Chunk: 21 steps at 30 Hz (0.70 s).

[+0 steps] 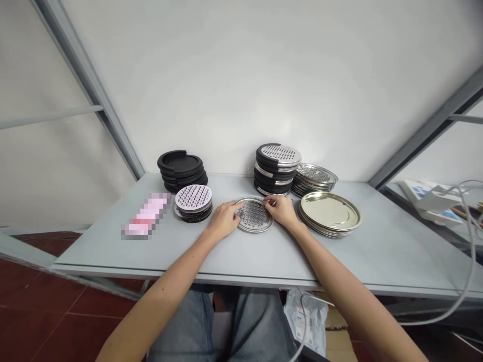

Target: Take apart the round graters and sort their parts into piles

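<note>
A round perforated metal grater disc lies flat on the grey table in front of me. My left hand rests on the disc's left rim with fingers curled over the edge. My right hand grips its upper right rim with bent fingers. Both hands hold the same disc from opposite sides.
A stack of black rings stands at the back left, with a small pile topped by a perforated disc before it. Behind are assembled black-and-metal graters, loose grater discs and plain metal plates. A white cable hangs at right.
</note>
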Motion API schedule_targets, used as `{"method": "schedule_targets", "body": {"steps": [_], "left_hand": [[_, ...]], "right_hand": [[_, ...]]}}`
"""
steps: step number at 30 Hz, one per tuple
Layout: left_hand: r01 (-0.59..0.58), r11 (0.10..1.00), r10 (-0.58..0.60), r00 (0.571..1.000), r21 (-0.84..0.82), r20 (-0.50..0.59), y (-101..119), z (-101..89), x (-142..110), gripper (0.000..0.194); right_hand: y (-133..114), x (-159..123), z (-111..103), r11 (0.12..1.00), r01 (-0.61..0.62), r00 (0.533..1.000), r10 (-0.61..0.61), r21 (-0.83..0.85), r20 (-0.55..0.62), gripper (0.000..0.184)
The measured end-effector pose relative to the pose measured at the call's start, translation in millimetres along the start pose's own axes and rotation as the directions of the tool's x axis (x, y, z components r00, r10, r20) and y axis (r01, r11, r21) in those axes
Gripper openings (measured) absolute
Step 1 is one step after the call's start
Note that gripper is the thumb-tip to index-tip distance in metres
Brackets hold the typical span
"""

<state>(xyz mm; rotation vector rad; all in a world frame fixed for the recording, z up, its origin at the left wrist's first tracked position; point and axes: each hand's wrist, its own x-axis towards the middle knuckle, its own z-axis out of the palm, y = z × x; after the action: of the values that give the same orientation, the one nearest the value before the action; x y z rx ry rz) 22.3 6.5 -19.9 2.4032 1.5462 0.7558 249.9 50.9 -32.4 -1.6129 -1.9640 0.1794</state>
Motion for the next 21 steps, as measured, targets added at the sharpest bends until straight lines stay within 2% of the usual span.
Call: {"method": "schedule_targets", "body": {"steps": [8, 14, 21], "left_hand": [[-0.01, 0.997, 0.009, 1.0, 0.074, 0.01, 2.4, 0.3, 0.7, 0.051], [-0.018, 0.999, 0.017, 1.0, 0.032, 0.024, 6.6, -5.4, 0.9, 0.042], [-0.001, 1.0, 0.001, 1.0, 0.006, -0.021, 2.8, -4.6, -1.7, 0.035]], "right_hand": [[0.4, -0.3, -0.5, 1.0, 0.003, 1.0, -0.003, 0.001, 0.002, 0.024], [0.1, 0.4, -0.6, 1.0, 0.018, 1.0, -0.018, -0.015, 0.005, 0.025], [-1.5, -0.6, -2.0, 1.0, 0.015, 1.0, -0.015, -0.017, 0.01, 0.024]]}}
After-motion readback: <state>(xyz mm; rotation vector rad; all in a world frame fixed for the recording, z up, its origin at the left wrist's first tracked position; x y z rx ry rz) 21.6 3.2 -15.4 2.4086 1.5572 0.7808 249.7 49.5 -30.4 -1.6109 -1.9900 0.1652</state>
